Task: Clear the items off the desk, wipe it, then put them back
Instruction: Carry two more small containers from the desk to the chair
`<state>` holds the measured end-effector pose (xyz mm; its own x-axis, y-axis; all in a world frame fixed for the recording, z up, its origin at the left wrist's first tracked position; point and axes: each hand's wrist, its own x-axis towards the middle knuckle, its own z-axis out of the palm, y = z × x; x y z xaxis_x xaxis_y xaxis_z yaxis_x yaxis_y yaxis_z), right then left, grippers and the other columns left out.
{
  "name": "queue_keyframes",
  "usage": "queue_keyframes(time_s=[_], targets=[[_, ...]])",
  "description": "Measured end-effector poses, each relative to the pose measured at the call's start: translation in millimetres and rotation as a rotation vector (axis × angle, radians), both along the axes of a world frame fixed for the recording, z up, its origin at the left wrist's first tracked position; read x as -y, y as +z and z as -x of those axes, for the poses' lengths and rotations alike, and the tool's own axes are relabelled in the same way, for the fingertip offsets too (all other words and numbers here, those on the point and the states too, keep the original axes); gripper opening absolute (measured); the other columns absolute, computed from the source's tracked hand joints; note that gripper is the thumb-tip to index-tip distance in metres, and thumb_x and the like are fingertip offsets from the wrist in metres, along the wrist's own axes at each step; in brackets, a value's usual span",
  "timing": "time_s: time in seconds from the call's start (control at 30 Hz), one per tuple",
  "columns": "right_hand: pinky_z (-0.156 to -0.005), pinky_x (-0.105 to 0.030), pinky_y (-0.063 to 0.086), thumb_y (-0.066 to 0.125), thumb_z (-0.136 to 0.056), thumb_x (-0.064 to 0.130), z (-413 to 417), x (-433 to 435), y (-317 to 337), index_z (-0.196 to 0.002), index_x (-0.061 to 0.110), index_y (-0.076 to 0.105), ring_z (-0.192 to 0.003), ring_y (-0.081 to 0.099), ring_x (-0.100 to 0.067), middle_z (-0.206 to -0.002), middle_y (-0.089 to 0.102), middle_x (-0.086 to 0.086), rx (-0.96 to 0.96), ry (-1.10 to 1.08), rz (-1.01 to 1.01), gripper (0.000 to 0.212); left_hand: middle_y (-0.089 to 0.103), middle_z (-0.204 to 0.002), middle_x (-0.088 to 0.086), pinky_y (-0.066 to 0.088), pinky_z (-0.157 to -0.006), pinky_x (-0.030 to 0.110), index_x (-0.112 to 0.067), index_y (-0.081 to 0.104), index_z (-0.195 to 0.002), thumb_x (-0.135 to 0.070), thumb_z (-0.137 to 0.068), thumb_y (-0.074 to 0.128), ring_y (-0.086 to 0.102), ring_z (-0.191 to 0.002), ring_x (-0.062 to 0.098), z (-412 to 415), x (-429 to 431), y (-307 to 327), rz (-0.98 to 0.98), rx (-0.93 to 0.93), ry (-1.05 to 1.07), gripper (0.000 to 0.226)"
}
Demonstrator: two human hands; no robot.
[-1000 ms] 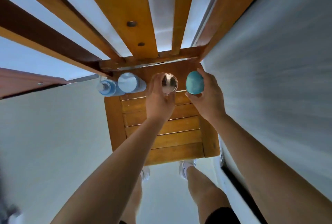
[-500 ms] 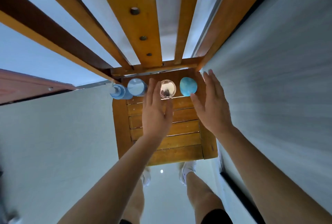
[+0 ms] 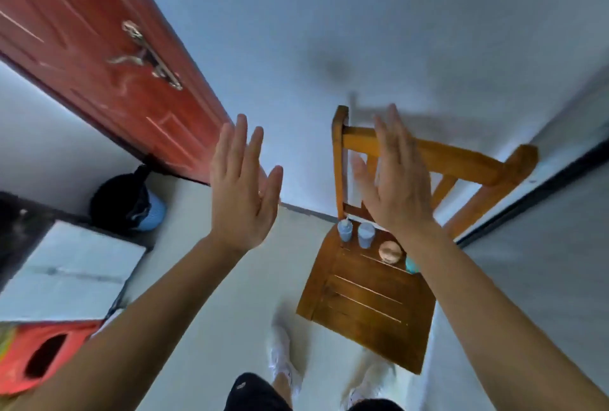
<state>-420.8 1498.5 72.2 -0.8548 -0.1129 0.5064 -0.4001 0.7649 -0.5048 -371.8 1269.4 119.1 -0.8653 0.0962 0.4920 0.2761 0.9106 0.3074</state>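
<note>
A wooden chair (image 3: pixel 369 305) stands against the wall at the right. Along the back of its seat sit a blue spray bottle (image 3: pixel 344 230), a pale blue cup (image 3: pixel 365 234), a clear glass (image 3: pixel 389 251) and a teal round object (image 3: pixel 411 265), partly hidden behind my right forearm. My left hand (image 3: pixel 245 186) is raised, flat and empty, left of the chair. Held up in front of the chair's backrest, my right hand (image 3: pixel 397 176) has spread fingers and holds nothing.
A red door (image 3: pixel 99 48) with a metal handle stands at the left. Below it sits a dark bag on a blue bin (image 3: pixel 131 203). A white box (image 3: pixel 66 272) and a red container (image 3: pixel 39 354) are at the lower left. My feet are near the chair's front.
Both hands have let go of the glass and the teal object and lifted away from the seat. The view has swung left and back, showing the door and floor.
</note>
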Motion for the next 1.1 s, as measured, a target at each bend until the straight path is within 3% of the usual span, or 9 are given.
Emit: queue_keyframes(time_s=[0.17, 0.27, 0.4, 0.67, 0.83, 0.97, 1.1], targets=[[-0.117, -0.032, 0.022, 0.043, -0.105, 0.047, -4, 89, 93, -0.156, 0.016, 0.030, -0.152, 0.025, -0.025, -0.167, 0.018, -0.008, -0.105, 0.213, -0.015, 0.061, 0.018, -0.164, 0.013, 0.015, -0.122, 0.053, -0.006, 0.030, -0.154, -0.034, -0.105, 0.039, 0.009, -0.153, 0.030, -53, 86, 80, -0.021, -0.102, 0.333, 0.057], [-0.116, -0.032, 0.032, 0.047, -0.104, 0.043, -22, 166, 127, -0.153, 0.011, 0.038, -0.150, 0.029, -0.023, -0.165, 0.025, -0.011, -0.223, 0.381, 0.013, 0.060, 0.021, -0.163, 0.015, 0.018, -0.121, 0.055, -0.004, 0.032, -0.153, -0.034, -0.105, 0.040, 0.011, -0.153, 0.032, -102, 151, 103, -0.029, -0.182, 0.428, 0.057], [-0.115, -0.043, 0.039, 0.053, -0.103, 0.037, -61, 311, 157, -0.150, 0.006, 0.042, -0.149, 0.032, -0.024, -0.161, 0.032, -0.015, -0.350, 0.603, 0.099, 0.057, 0.023, -0.161, 0.021, 0.020, -0.119, 0.058, 0.002, 0.034, -0.150, -0.030, -0.104, 0.044, 0.014, -0.151, 0.038, -189, 263, 118, -0.001, -0.269, 0.586, 0.057], [-0.115, -0.040, 0.039, 0.049, -0.103, 0.042, -221, 629, 168, -0.152, 0.010, 0.040, -0.147, 0.035, -0.026, -0.162, 0.031, -0.014, -0.341, 1.012, 0.155, 0.058, 0.023, -0.163, 0.014, 0.017, -0.121, 0.048, -0.005, 0.036, -0.151, -0.038, -0.102, 0.039, 0.013, -0.153, 0.031, -410, 485, 136, 0.024, -0.261, 1.100, 0.060], [-0.114, -0.041, 0.040, 0.046, -0.104, 0.046, -305, 748, 158, -0.154, 0.017, 0.034, -0.149, 0.033, -0.024, -0.164, 0.027, -0.010, -0.283, 1.212, 0.099, 0.059, 0.021, -0.164, 0.012, 0.015, -0.121, 0.044, -0.009, 0.036, -0.152, -0.042, -0.101, 0.037, 0.012, -0.153, 0.027, -502, 562, 134, -0.019, -0.238, 1.270, 0.061], [-0.117, -0.028, 0.028, 0.044, -0.104, 0.048, -350, 823, 146, -0.154, 0.020, 0.034, -0.149, 0.031, -0.018, -0.164, 0.027, -0.007, -0.255, 1.305, 0.067, 0.058, 0.023, -0.163, 0.012, 0.020, -0.120, 0.049, -0.008, 0.037, -0.151, -0.042, -0.101, 0.039, 0.014, -0.153, 0.029, -544, 612, 112, -0.048, -0.221, 1.372, 0.061], [-0.116, -0.033, 0.034, 0.047, -0.103, 0.047, -376, 896, 123, -0.152, 0.019, 0.040, -0.146, 0.035, -0.020, -0.163, 0.031, -0.008, -0.193, 1.384, 0.060, 0.057, 0.019, -0.165, 0.008, 0.023, -0.119, 0.050, -0.012, 0.033, -0.154, -0.045, -0.100, 0.038, 0.012, -0.153, 0.025, -569, 671, 87, -0.060, -0.146, 1.438, 0.063]])
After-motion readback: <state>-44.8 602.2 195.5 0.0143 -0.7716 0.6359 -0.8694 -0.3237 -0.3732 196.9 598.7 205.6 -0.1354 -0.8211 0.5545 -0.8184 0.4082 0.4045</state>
